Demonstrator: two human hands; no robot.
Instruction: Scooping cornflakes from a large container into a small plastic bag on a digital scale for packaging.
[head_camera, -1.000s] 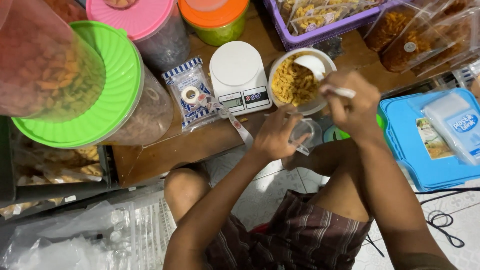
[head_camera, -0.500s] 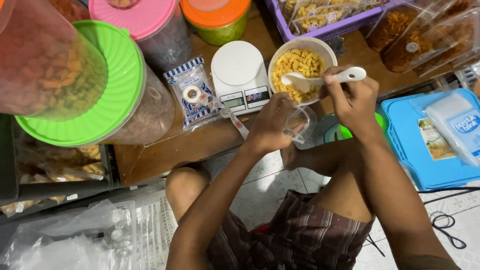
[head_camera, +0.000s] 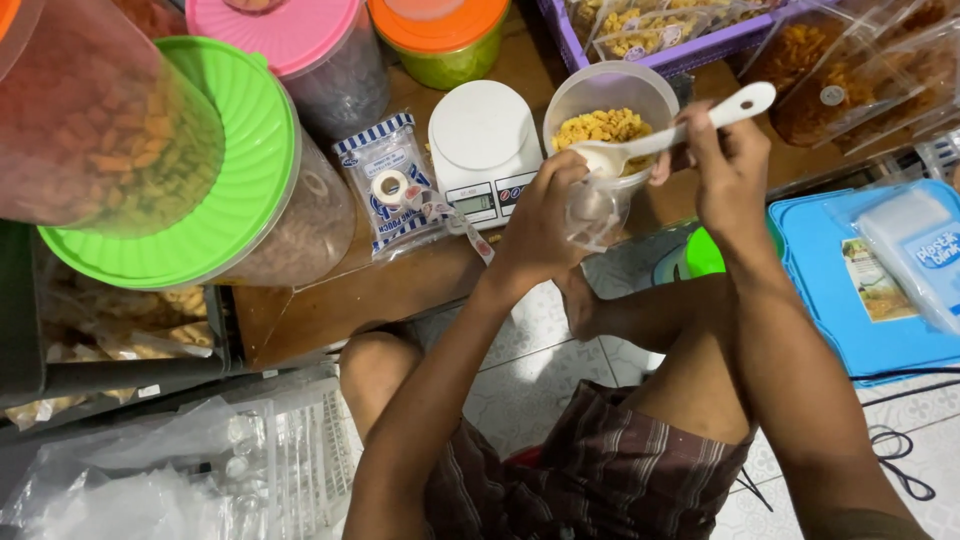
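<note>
My left hand (head_camera: 545, 225) grips a small clear plastic bag (head_camera: 592, 212) by its mouth, just below the rim of a white bowl (head_camera: 640, 92) holding yellow snack pieces (head_camera: 603, 127). My right hand (head_camera: 722, 160) holds a white plastic spoon (head_camera: 690, 125) by the handle, with its scoop end tipped over the bag's opening. A white digital scale (head_camera: 482, 150) stands left of the bowl on the low wooden table (head_camera: 390, 290). I sit on the tiled floor with my knees under the table edge.
Big clear jars with a green lid (head_camera: 215, 175), a pink lid (head_camera: 290, 30) and an orange lid (head_camera: 440, 25) crowd the left. A packet of bags with a tape roll (head_camera: 393, 190) lies beside the scale. A blue box lid (head_camera: 860, 290) sits right, a purple basket (head_camera: 650, 40) of packed snacks behind.
My right hand lifted the spoon out of the bowl and swung its scoop down to the bag's mouth. My left hand raised the bag closer to the bowl.
</note>
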